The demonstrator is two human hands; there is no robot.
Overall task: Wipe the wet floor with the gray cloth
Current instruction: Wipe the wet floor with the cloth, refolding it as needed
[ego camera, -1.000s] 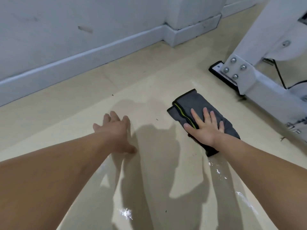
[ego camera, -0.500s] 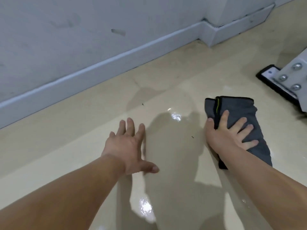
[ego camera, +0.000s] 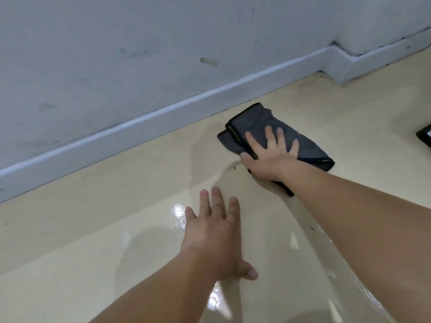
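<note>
Since the previous frame the right hand point(ego camera: 272, 159) has travelled with the gray cloth point(ego camera: 254, 123) away from the person, toward the baseboard point(ego camera: 140, 127). The cloth now lies right of centre in the upper half of the frame, near the baseboard but apart from it. The white bolted frame seen earlier at the right has left the view; only a black corner point(ego camera: 425, 135) shows at the right edge.

Right hand: palm down on the folded cloth, fingers straight and spread, pointing toward the top of the frame. The grip is apart: no finger curls round the cloth, and the hand presses it flat to the floor point(ego camera: 70, 229). The thumb lies at the cloth's left edge. The forearm runs to the lower right.

Left hand point(ego camera: 214, 234): palm down on the floor at lower centre, fingers straight and slightly spread, thumb out to the right. Its grip is likewise apart. The forearm enters from the bottom edge.

Cloth: folded, with dark edging; one end extends beyond the fingertips and the other shows beneath the wrist. A glossy water film covers the floor around the left hand and along the right forearm. The wall point(ego camera: 116, 54) fills the upper left.
</note>
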